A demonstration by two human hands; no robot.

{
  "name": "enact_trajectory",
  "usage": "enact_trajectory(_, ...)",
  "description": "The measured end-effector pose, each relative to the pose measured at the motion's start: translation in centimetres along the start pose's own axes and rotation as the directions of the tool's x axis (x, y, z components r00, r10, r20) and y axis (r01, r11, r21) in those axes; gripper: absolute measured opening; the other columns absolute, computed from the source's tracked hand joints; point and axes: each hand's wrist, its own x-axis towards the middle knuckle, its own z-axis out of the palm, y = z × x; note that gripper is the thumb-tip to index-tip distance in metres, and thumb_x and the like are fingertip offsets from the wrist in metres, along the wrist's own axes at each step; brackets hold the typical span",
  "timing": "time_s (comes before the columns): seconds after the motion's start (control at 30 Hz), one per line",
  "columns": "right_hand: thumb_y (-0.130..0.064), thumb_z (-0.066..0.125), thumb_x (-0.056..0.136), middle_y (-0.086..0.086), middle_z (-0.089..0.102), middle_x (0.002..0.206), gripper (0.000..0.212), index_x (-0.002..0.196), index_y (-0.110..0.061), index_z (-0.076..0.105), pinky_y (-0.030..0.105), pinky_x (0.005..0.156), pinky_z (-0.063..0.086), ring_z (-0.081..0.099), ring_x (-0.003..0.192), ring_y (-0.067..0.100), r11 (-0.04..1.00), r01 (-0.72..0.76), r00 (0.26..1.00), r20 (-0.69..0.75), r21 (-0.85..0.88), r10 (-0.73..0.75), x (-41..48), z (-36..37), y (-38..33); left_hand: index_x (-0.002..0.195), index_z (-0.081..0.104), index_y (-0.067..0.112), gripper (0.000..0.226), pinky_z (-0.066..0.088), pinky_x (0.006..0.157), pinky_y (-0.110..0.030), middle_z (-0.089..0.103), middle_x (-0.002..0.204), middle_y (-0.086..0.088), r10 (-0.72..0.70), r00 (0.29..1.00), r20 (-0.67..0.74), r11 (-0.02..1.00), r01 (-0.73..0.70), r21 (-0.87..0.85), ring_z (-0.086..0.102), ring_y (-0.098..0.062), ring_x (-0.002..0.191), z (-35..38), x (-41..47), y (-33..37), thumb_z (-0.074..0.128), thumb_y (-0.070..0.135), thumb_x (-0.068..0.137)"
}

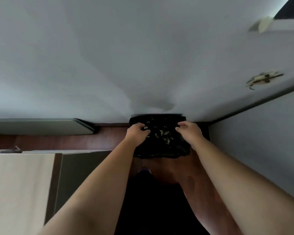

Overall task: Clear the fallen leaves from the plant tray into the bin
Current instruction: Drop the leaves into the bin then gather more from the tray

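A bin lined with a black plastic bag stands on the dark wooden floor against the white wall. Several pale green leaves lie inside it. My left hand is closed on the bag's left edge and my right hand is closed on its right edge, holding the bag's mouth apart. The plant tray is not in view.
A white wall rises right behind the bin. A grey panel leans at the wall's foot on the left. A pale cabinet fills the lower left and a grey wall the right. My dark-clothed legs stand below the bin.
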Motion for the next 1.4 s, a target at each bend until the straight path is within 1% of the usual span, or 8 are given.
enact_trajectory(0.17,-0.021,0.061,0.086,0.008,0.066,0.113,0.021,0.105,-0.015,0.067,0.033,0.093,0.047,0.059,0.108,0.025,0.999,-0.006,1.0,-0.011,-0.041,0.006,-1.0,-0.7,0.1,0.135,0.047,0.011,0.05,0.041,0.1,-0.029,0.051,0.14,-0.008,-0.005,1.0,0.02,0.989,0.002,0.145,0.05,-0.025,0.126,-1.0,-1.2,-0.1,0.057,0.032,0.092)
enact_trajectory(0.3,-0.019,0.06,0.087,0.008,0.068,0.109,0.017,0.101,-0.014,0.069,0.026,0.081,0.044,0.061,0.104,0.024,0.987,0.121,0.992,0.038,-0.105,-0.117,-3.7,-1.9,-3.0,0.129,0.053,0.01,0.044,0.042,0.099,-0.028,0.057,0.134,-0.009,0.05,0.998,-0.038,0.988,-0.044,0.147,0.053,-0.024,0.123,-3.2,-4.9,1.6,0.06,0.029,0.09)
enact_trajectory(0.53,-0.015,0.06,0.085,0.009,0.07,0.101,0.016,0.096,-0.012,0.071,0.023,0.081,0.04,0.062,0.103,0.025,0.874,0.449,0.892,0.161,-0.187,-0.423,-12.3,-2.6,-11.0,0.119,0.061,0.012,0.035,0.043,0.096,-0.026,0.063,0.124,-0.008,0.148,0.927,-0.344,0.989,-0.145,0.033,0.059,-0.023,0.114,-8.7,-16.7,3.0,0.062,0.026,0.087)
enact_trajectory(0.67,-0.016,0.061,0.084,0.004,0.065,0.086,0.013,0.091,-0.014,0.071,0.022,0.077,0.039,0.063,0.095,0.024,0.738,0.648,0.753,0.306,-0.19,-0.583,-19.4,1.0,-15.2,0.115,0.063,0.013,0.031,0.046,0.096,-0.029,0.064,0.121,-0.006,0.102,0.842,-0.529,0.992,-0.124,-0.006,0.059,-0.024,0.112,-12.8,-25.5,-1.0,0.06,0.025,0.088)
enact_trajectory(0.83,-0.016,0.061,0.084,0.004,0.065,0.08,0.007,0.084,-0.019,0.068,0.024,0.071,0.042,0.059,0.08,0.02,0.492,0.858,0.48,0.568,-0.146,-0.669,-31.2,9.4,-18.0,0.11,0.066,0.014,0.027,0.046,0.089,-0.027,0.068,0.114,-0.007,-0.108,0.639,-0.762,0.989,-0.011,-0.149,0.062,-0.023,0.106,-17.1,-38.3,-11.2,0.059,0.025,0.087)
enact_trajectory(1.13,-0.012,0.06,0.083,0.003,0.065,0.074,0.011,0.083,-0.019,0.069,0.023,0.056,0.042,0.06,0.072,0.023,0.108,0.994,0.027,0.872,0.029,-0.489,-51.1,25.8,-11.6,0.096,0.069,0.015,0.018,0.05,0.081,-0.027,0.073,0.101,-0.007,-0.568,0.337,-0.751,0.821,0.167,-0.546,0.066,-0.023,0.095,-10.9,-57.5,-32.7,0.059,0.023,0.083)
enact_trajectory(1.27,-0.015,0.058,0.083,-0.002,0.064,0.079,0.015,0.092,-0.017,0.071,0.022,0.06,0.042,0.057,0.071,0.016,-0.111,0.992,-0.094,0.934,0.059,-0.346,-56.3,31.8,-7.2,0.099,0.067,0.014,0.021,0.049,0.088,-0.028,0.069,0.108,-0.011,-0.676,0.284,-0.68,0.737,0.25,-0.628,0.063,-0.027,0.101,-8.2,-61.9,-41.0,0.061,0.021,0.08)
enact_trajectory(1.4,-0.016,0.056,0.083,0.0,0.07,0.095,0.023,0.102,-0.019,0.069,0.022,0.072,0.044,0.063,0.087,0.018,-0.214,0.976,-0.101,0.946,0.034,-0.308,-59.0,36.4,-4.4,0.113,0.061,0.008,0.032,0.043,0.094,-0.027,0.058,0.123,-0.015,-0.655,0.35,-0.67,0.754,0.347,-0.557,0.055,-0.028,0.113,-7.6,-63.5,-47.5,0.062,0.016,0.082)
